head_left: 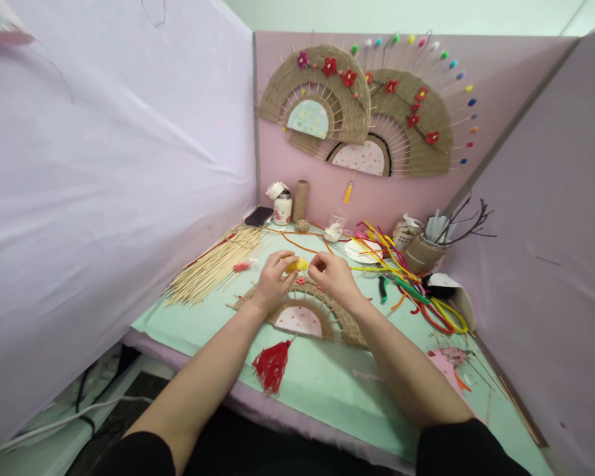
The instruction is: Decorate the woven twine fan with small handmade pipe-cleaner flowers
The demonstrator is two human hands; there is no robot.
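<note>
My left hand (274, 279) is closed on a small yellow piece (296, 266), pinched at the fingertips. My right hand (332, 275) is curled beside it, fingertips pinched close to the same yellow piece. Both hands hover over a woven straw fan (344, 318) that lies on the green table mat (322, 377). The fan has a pink dotted centre (299, 320) and a red tassel (272, 365) hanging toward me. Small red flowers sit on the fan's rim under my fingers.
A bundle of bamboo skewers (215, 266) lies left. Coloured pipe cleaners (416, 294), green pliers (383, 288), a white plate (361, 251) and a cup of twigs (426, 248) crowd the right. Two finished fans (371, 109) hang on the back wall, above a phone (258, 215) and jars.
</note>
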